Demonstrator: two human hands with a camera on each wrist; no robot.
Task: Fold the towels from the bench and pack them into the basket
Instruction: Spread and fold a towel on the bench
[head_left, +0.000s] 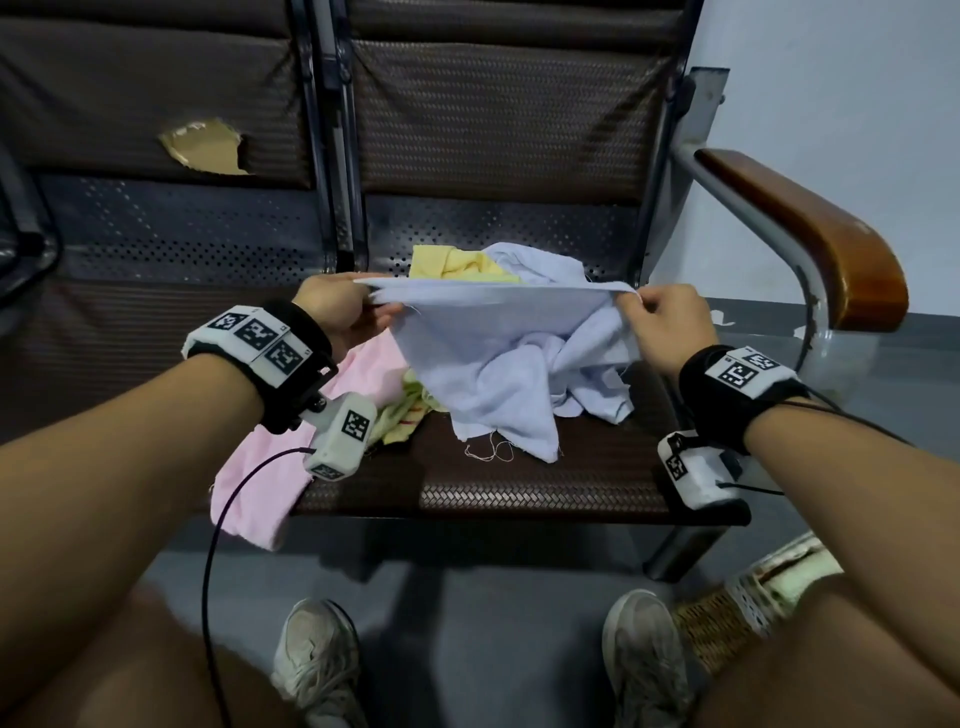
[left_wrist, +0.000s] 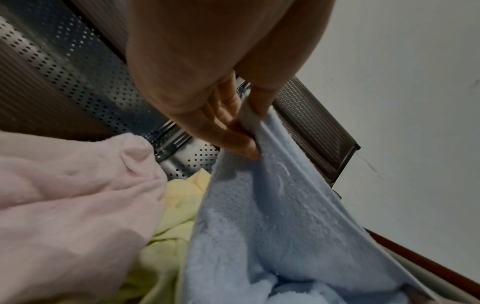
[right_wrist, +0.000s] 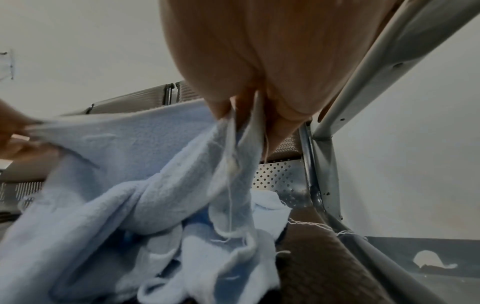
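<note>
A light blue towel hangs stretched between both hands above the bench seat, its lower part bunched on the seat. My left hand pinches its left top corner between thumb and fingers. My right hand pinches the right top corner, seen close in the right wrist view with the blue towel trailing loose threads. A pink towel drapes over the seat's front edge at the left. A yellow towel lies behind the blue one. The woven basket stands on the floor at lower right.
The bench has a dark perforated backrest with a torn patch at the left. A wooden armrest on a metal frame bounds the seat on the right. A yellow-green striped cloth lies beside the pink towel. My shoes are on the grey floor.
</note>
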